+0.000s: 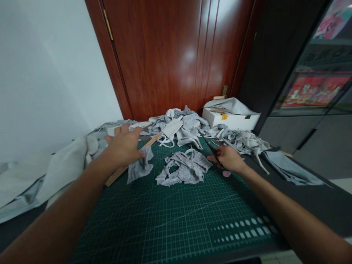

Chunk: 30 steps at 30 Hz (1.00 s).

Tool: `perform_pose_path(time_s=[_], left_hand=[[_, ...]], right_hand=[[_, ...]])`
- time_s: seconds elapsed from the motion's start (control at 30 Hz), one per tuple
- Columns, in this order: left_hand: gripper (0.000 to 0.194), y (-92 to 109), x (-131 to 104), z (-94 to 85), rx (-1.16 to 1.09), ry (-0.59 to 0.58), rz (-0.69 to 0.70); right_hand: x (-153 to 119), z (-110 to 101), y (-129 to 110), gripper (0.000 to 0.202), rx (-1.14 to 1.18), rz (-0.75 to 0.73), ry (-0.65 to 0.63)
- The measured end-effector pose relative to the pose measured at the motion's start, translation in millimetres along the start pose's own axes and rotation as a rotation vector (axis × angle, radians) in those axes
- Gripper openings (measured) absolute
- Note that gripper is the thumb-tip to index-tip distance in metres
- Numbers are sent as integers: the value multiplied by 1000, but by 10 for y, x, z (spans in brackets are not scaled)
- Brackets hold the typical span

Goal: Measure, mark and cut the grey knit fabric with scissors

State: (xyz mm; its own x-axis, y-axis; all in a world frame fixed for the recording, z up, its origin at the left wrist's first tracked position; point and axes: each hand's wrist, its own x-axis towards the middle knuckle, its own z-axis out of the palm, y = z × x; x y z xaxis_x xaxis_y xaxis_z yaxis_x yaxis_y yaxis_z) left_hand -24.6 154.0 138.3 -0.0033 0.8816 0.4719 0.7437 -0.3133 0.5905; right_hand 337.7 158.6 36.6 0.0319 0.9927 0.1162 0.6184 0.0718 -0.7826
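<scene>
My left hand (123, 145) is raised over the left side of the green cutting mat (165, 216), its fingers spread. Just by its thumb hangs or lies a small grey cloth piece (140, 168); whether the thumb touches it I cannot tell. A wooden ruler (117, 175) runs slantwise beneath this hand and cloth. My right hand (228, 158) is closed round black scissors (210, 146), whose blades point away to the upper left. Between both hands sits a crumpled bunch of patterned grey fabric (188, 168). A small pink disc-like piece (226, 173) rests near my right wrist.
A heap of grey and white cloth scraps (178, 124) lies at the back before the wooden door (170, 55). Behind the right hand stands a white box (233, 120). Tangled strips (244, 141) and folded grey cloth (290, 167) lie right; pale fabric (64, 165) lines the left.
</scene>
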Motion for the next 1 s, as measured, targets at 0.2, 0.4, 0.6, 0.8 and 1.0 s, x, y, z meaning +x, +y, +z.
perform_pose_path(time_s=[0.2, 0.4, 0.6, 0.8, 1.0], left_hand=[[151, 423, -118, 928, 444, -786, 507], [145, 588, 12, 1409, 377, -1136, 425], [43, 569, 40, 1334, -84, -942, 443], [34, 724, 466, 1178, -53, -969, 416], [26, 1433, 1133, 1306, -17, -645, 553]], right_hand=[[26, 70, 123, 27, -29, 82, -46], [16, 34, 142, 31, -9, 139, -92], [50, 11, 114, 31, -45, 167, -157], [65, 33, 90, 30, -186, 112, -166], [25, 45, 53, 27, -326, 50, -94]])
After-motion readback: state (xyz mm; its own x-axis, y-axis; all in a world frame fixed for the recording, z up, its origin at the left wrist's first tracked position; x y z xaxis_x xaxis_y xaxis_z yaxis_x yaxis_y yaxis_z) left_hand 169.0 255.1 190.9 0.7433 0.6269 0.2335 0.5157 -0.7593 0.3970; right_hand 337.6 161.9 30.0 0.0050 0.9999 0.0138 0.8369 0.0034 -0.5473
